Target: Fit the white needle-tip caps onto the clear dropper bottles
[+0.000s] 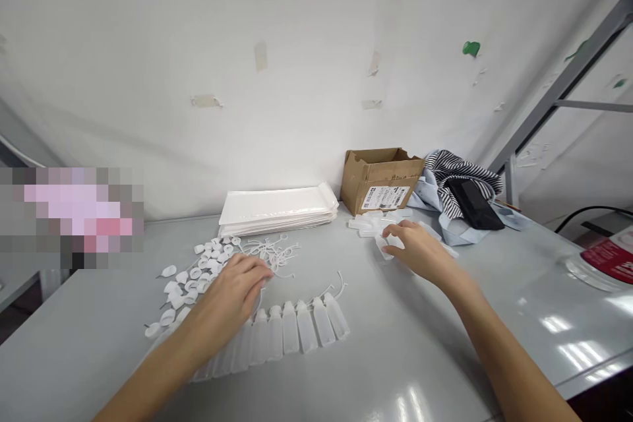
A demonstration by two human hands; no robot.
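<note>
My left hand (244, 282) hovers over the row of small translucent bottles (290, 330), beside a tangle of thin white tubes (271, 252). Its fingers are bent and close together; whatever is between them, if anything, is hidden. Several bottles in the row have a thin tube at the neck, and my left forearm covers part of the row. At the right, my right hand (413, 247) has its thumb and fingers around a clear plastic bottle (383, 247), next to a loose heap of similar bottles (368, 224). White caps (190, 285) lie scattered left of my left hand.
A stack of white padded envelopes (277, 208) rests against the wall. To its right stand an open cardboard box (380, 181) and a bundle of striped cloth (462, 168) with a black phone-like object (475, 204). A clear container with a red label (610, 257) is at far right.
</note>
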